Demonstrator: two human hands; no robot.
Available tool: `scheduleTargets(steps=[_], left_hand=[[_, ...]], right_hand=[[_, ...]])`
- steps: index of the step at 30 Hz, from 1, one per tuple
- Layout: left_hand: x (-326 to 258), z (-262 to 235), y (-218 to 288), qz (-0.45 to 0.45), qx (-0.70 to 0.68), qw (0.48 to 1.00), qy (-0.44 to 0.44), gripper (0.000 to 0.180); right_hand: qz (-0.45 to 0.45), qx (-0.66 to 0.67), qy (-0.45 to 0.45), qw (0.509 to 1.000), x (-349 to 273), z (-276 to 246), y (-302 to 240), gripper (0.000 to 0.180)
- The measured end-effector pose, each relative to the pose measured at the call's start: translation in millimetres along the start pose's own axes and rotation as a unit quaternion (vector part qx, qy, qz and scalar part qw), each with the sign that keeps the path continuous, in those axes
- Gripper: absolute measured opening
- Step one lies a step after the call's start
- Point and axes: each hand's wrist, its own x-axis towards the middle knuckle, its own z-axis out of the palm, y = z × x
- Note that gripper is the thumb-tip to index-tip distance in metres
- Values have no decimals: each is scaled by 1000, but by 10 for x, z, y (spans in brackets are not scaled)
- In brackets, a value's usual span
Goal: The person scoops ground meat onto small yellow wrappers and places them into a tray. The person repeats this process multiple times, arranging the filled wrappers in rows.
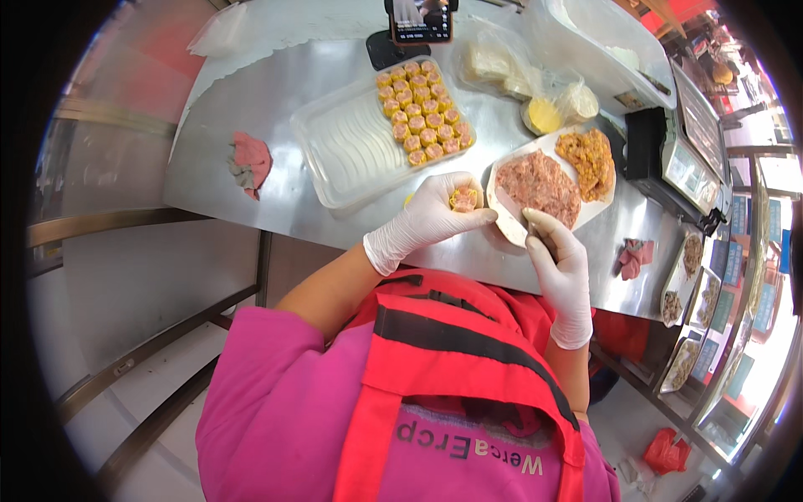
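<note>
A view from above of a person in a pink shirt and red apron at a steel tabletop. At the far left of it lies a pink cloth. Next comes a clear plastic tray, its right part filled with rows of yellow dumplings, the left part bare. Behind the tray a phone stands upright. The gloved left hand is curled around a single dumpling, held just above the tabletop edge, near the tray's front corner. Just to its right sits a white plate with a mound of pink minced meat and an orange mix. The gloved right hand is closed on a thin utensil whose tip touches the meat. Behind the plate are bags of yellow wrappers. At the far right stand a scale and another pink cloth
</note>
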Motion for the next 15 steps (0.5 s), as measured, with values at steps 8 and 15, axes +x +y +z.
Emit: scheduleTargets(steps=[8, 15], left_hand=[[-3, 112, -21, 7, -8, 1000, -7, 16], [-12, 142, 30, -35, -20, 997, -67, 16]], right_hand=[[-75, -80, 8, 994, -21, -46, -14, 29], [-146, -249, -18, 957, -29, -7, -110, 32]])
